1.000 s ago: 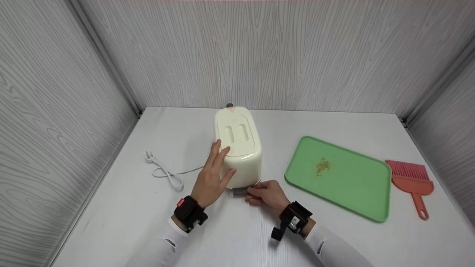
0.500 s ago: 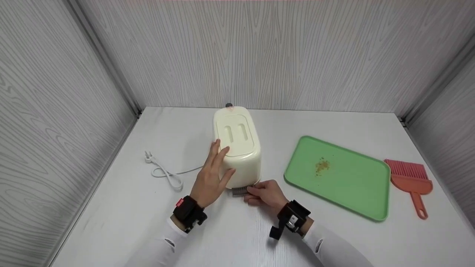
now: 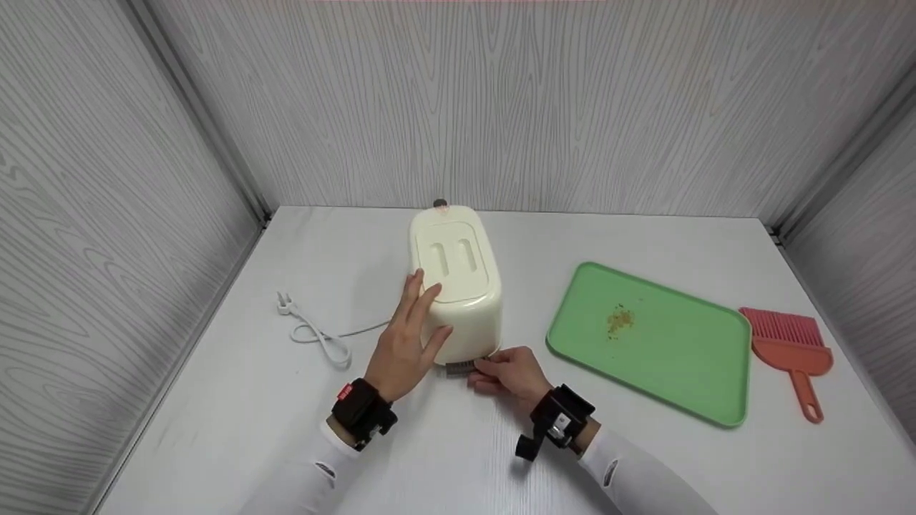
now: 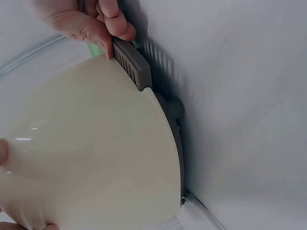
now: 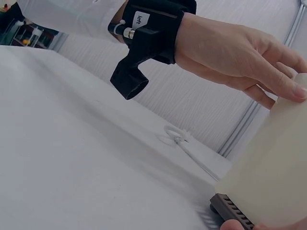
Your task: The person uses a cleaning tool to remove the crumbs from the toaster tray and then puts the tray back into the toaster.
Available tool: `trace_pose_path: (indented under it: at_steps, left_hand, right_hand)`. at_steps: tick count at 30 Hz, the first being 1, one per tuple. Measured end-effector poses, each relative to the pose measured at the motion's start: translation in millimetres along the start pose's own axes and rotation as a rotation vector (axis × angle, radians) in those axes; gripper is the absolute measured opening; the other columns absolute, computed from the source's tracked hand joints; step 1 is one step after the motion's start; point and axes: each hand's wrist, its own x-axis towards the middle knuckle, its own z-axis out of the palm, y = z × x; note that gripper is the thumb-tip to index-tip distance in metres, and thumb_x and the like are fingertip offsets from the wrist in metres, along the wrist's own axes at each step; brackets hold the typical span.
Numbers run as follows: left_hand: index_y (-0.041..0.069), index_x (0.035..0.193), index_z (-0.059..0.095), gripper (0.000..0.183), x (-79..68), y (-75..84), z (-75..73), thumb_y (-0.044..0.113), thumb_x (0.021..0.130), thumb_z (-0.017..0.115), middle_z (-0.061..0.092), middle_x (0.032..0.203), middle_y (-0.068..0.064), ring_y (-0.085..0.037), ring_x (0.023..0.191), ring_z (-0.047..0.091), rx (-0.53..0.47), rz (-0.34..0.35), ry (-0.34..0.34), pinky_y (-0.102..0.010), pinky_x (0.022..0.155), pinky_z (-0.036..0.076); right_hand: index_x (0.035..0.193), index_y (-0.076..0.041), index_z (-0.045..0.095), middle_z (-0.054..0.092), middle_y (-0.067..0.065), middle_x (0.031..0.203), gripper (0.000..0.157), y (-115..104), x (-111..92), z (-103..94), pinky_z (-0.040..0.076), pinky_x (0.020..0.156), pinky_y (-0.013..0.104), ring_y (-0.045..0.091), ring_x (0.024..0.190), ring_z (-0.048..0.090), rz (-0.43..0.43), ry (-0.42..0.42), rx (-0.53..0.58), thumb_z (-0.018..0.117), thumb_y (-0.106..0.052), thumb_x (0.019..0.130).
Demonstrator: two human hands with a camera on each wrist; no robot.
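Note:
A cream toaster (image 3: 466,330) with a lid over its top stands mid-table, one end facing me. My left hand (image 3: 402,349) rests on its left side and top edge, fingers spread and nearly straight. Low at the near end, a dark grey ridged crumb tray (image 3: 458,368) juts slightly from the base. My right hand (image 3: 517,373) pinches this tray's edge between thumb and fingers. In the left wrist view the ridged grip (image 4: 136,67) shows close to the toaster wall; the rest of the tray is hidden inside.
Right of the toaster lies a green tray (image 3: 680,350) with brown crumbs (image 3: 620,320) on it. Beyond it are a red brush and dustpan (image 3: 793,349). The toaster's white cord and plug (image 3: 308,325) lie at left. Walls enclose the table's back and sides.
My right hand has pushed the crumb tray slightly farther into the toaster base, so less of it shows. My left hand stays on the toaster.

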Motion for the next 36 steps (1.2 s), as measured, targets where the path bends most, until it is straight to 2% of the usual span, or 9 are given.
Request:
trace_pose_path:
  at_steps: [6,13,20,28,36]
  left_hand:
    - [0.006,0.154,0.043,0.061,-0.6,-0.3,0.9,0.025,0.102,0.068,0.022,0.168,-0.022,-0.039,0.156,0.022,0.005,-0.001,0.001,-0.045,0.115,0.046]
    - [0.005,0.154,0.043,0.061,-0.1,-0.4,1.6,0.024,0.102,0.069,0.023,0.168,-0.023,-0.039,0.156,0.022,-0.007,0.013,0.010,-0.045,0.113,0.048]
    - [0.005,0.154,0.043,0.061,0.9,-0.3,1.3,0.023,0.102,0.069,0.023,0.168,-0.022,-0.038,0.156,0.021,-0.018,0.012,0.002,-0.045,0.117,0.044]
    - [0.005,0.155,0.043,0.062,0.2,-0.9,1.6,0.024,0.102,0.068,0.022,0.168,-0.022,-0.037,0.156,0.021,-0.038,0.011,0.006,-0.045,0.118,0.042]
    - [0.006,0.154,0.043,0.061,-0.1,-1.1,0.0,0.024,0.102,0.068,0.023,0.168,-0.021,-0.036,0.156,0.021,-0.024,-0.001,0.004,-0.044,0.117,0.044]
  right_hand:
    - [0.109,0.015,0.070,0.077,0.017,0.082,0.024,2,-2,-4.4,0.065,0.072,0.028,0.018,0.074,0.078,-0.004,-0.032,-0.031,0.073,-0.006,0.096]
    - [0.109,0.013,0.072,0.077,0.017,0.086,0.025,1,-5,-18.9,0.066,0.069,0.029,0.018,0.072,0.076,-0.050,-0.023,-0.146,0.075,-0.007,0.094]
    - [0.104,0.011,0.075,0.077,0.017,0.086,0.022,-3,-6,-26.1,0.065,0.066,0.028,0.017,0.070,0.076,-0.038,-0.065,-0.222,0.074,-0.008,0.095]
    - [0.104,0.011,0.075,0.077,0.017,0.085,0.023,-3,-6,-23.7,0.066,0.067,0.029,0.018,0.070,0.076,-0.010,-0.068,-0.225,0.072,-0.011,0.097]
    - [0.101,0.013,0.074,0.077,0.017,0.082,0.022,0,-8,-17.1,0.066,0.068,0.031,0.017,0.069,0.076,-0.032,-0.051,-0.200,0.069,-0.009,0.099]
